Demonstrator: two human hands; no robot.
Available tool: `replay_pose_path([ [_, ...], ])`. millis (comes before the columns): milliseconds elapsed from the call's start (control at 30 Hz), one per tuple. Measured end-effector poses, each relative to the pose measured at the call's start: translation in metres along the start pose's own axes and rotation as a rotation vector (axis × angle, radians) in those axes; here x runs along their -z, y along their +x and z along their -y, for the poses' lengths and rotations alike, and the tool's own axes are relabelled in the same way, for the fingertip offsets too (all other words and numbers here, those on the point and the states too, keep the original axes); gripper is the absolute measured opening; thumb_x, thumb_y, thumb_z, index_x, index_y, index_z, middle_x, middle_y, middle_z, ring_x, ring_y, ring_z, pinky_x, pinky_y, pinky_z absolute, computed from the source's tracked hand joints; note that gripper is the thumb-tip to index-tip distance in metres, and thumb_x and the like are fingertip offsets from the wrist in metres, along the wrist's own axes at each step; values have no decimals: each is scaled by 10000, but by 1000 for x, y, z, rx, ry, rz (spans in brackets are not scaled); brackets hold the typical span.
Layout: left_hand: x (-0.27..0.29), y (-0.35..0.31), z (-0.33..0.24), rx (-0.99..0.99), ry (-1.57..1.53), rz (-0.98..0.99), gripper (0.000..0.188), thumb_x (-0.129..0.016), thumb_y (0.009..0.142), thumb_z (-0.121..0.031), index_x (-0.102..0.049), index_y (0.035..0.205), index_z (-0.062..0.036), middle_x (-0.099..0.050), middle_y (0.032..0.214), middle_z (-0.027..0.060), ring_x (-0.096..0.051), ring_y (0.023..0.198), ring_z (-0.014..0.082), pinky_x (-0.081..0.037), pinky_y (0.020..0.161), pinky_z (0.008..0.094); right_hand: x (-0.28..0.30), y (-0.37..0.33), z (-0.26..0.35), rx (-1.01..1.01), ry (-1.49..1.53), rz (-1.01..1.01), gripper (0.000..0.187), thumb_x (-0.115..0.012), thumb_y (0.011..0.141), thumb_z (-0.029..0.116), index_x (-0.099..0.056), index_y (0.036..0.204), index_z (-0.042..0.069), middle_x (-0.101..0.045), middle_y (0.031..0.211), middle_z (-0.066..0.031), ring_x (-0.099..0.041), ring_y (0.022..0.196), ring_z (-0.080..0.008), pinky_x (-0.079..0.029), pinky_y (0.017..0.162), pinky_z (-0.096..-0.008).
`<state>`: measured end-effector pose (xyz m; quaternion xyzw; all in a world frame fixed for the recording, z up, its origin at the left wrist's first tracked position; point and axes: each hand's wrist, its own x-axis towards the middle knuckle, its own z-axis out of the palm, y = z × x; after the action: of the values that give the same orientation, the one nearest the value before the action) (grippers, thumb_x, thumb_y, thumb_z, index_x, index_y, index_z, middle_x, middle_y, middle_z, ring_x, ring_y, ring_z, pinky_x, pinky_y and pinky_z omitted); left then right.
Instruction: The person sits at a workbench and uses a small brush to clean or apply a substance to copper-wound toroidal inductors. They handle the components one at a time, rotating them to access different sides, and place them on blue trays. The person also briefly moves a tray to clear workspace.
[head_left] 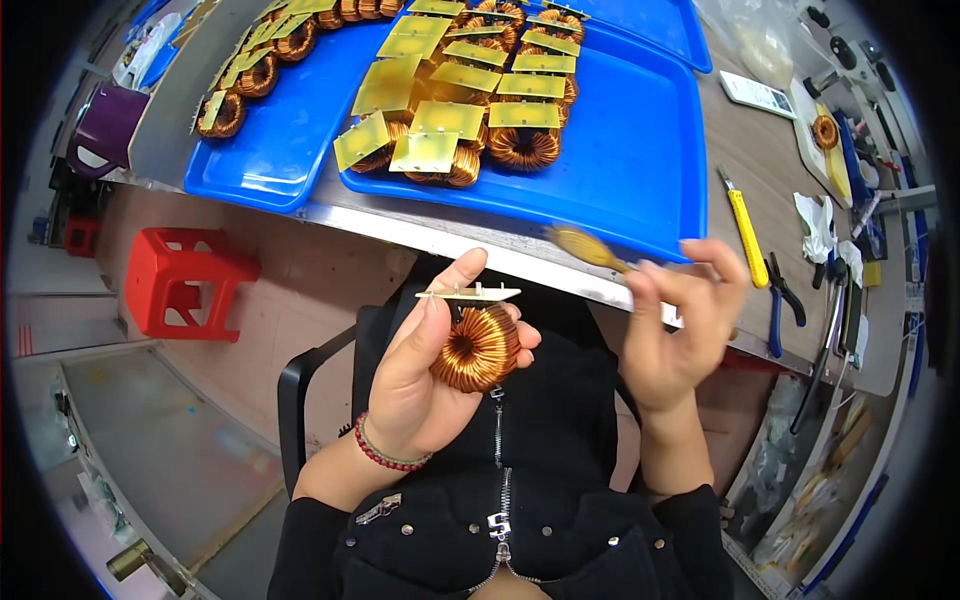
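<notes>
My left hand (415, 375) is wrapped round a copper-wound toroidal coil (476, 350), held above my lap. On the coil's upper side sits a thin pale board (470, 294), seen nearly edge-on, with short pins sticking up. My thumb presses near the board's left end. To the right, my right hand (685, 320) pinches a small brush (590, 247) with an oval yellow-brown head, slightly blurred. That head points left, close to the table's front edge and apart from the coil.
A blue tray (630, 190) on the table carries several coils with yellow boards (437, 118). Another blue tray (255, 165) with coils stands to its left. At right lie a yellow utility knife (745, 225) and blue-handled pliers (778, 310). A red stool (185, 275) stands left.
</notes>
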<state>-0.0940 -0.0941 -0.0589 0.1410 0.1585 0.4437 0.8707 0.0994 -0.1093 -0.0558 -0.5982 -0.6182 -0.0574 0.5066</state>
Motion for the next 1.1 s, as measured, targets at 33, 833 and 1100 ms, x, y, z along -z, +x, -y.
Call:
replay_pose_path([
  [33,2,0,0,5,3,-15,448,-422,931,-319,-317,1290,-73,-542,1078,164,-572,969,257,-485,821,352,6,0,0,56,3,-23,196,-728,658,26,-595,779,103,-475,1011,-132,-496,645,-173,-430,555,-301],
  [833,-2,3,0,189,-71,-53,491,-276,954,-367,-375,1268,-4,-528,1094,185,-556,985,282,-439,872,392,-3,-26,14,363,35,120,166,-733,653,148,-630,782,136,-554,862,-63,-549,612,-179,-409,485,-270],
  [1100,-18,2,-1,125,-142,-72,584,-210,953,-419,-215,1369,-8,-473,1116,195,-499,1034,317,-419,893,393,16,-11,35,287,25,153,241,-775,599,108,-657,809,120,-527,899,-63,-549,649,-170,-412,542,-232],
])
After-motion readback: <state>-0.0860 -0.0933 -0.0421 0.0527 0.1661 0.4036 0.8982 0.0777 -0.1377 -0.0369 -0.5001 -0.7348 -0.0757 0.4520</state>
